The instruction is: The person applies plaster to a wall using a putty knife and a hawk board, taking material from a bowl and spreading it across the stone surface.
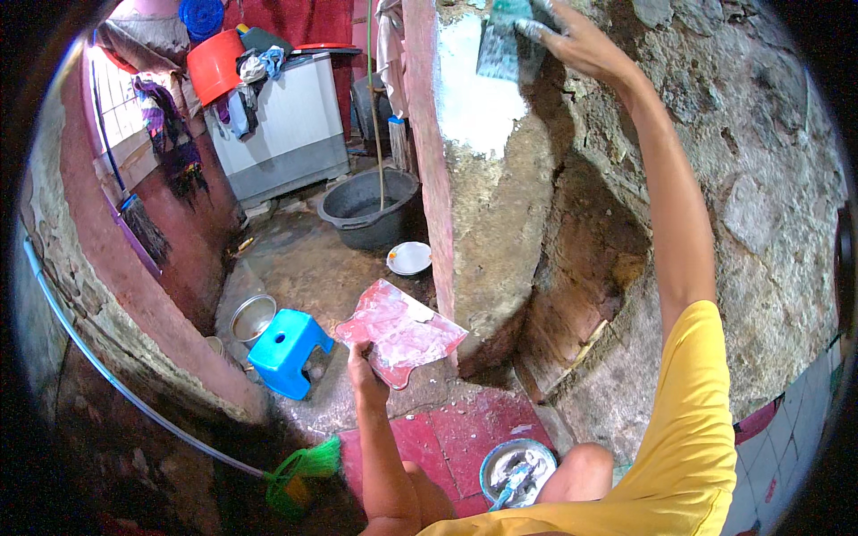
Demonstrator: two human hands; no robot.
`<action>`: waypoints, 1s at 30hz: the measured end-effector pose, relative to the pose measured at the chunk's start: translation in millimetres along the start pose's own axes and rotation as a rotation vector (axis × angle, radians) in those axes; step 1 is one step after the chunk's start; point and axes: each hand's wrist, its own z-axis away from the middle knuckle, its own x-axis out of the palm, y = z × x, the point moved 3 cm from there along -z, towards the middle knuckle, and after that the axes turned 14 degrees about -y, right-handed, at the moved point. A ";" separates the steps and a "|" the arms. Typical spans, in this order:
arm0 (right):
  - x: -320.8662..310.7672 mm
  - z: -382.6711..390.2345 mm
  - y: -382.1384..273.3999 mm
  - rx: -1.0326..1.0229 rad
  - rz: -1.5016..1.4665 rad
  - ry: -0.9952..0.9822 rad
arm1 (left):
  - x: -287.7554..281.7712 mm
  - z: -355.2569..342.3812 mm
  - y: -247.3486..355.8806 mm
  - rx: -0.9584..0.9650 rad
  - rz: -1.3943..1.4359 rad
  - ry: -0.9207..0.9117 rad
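Note:
My right hand (585,43) is raised high and closed on a teal flat scraper (509,40), its fingers smeared with white. The scraper lies against a patch of wet white filler (472,107) on the rough wall. Lower down, my left hand (365,373) grips the edge of a red, uneven-edged flat board (402,338) streaked with white paste. By my knee, a bowl (485,464) holds white paste (534,466) and a blue-handled tool (509,491).
Bare, cracked wall (751,205) rises on the right. Beyond the pink door edge (429,179) stand a dark tub (357,223), a white plate (409,257) and a washing machine (277,125). A blue stool (288,353) and green broom (308,464) are at left.

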 end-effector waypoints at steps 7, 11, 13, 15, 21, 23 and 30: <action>-35.3 -1.9 -6.2 0.070 -0.276 -0.036 | -9.4 -2.3 0.1 0.022 0.003 -0.006; -16.5 -11.4 3.3 0.103 0.212 -0.037 | -15.5 -6.8 -4.7 -0.003 0.007 0.008; -11.2 -17.7 -13.1 -0.076 0.103 -0.112 | -16.8 -6.6 -3.7 -0.026 0.018 -0.002; -10.2 -19.3 -18.9 -0.107 -0.023 -0.158 | -12.3 -4.2 -2.7 -0.023 0.009 0.001; -15.0 -31.7 -5.4 -0.031 0.094 0.024 | -11.4 -5.7 -0.4 -0.004 0.015 0.001; -18.9 -32.9 1.4 0.018 -0.007 0.056 | -13.5 -5.5 0.2 -0.001 0.011 0.007; -16.6 -25.2 -19.9 -0.040 0.125 -0.089 | -14.0 -3.6 2.2 0.022 0.014 0.016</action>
